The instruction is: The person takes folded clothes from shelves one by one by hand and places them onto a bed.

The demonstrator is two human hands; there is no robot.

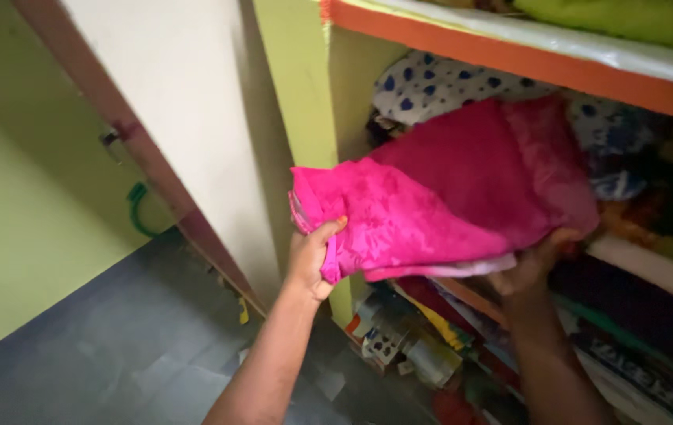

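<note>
Wardrobe [305, 94] with yellow-green frame, door [187, 118] swung open, grey floor [116, 346] below, green wall [14, 220] at left. Orange-edged shelf [525, 59] on top, partly cut off. Stacked folded clothes [635, 307] fill the compartment, dim and hard to tell apart. Pink folded cloth [446, 197] sits at the stack's front, long axis running left to right, left end sticking out past the frame. Left hand [313, 256] pinches its left corner, grip closed. Right hand [537, 264] supports it underneath, fingers hidden.

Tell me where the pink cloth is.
The pink cloth is mid-frame, held by the left hand and right hand at the shelf opening, below the spotted fabric.
</note>
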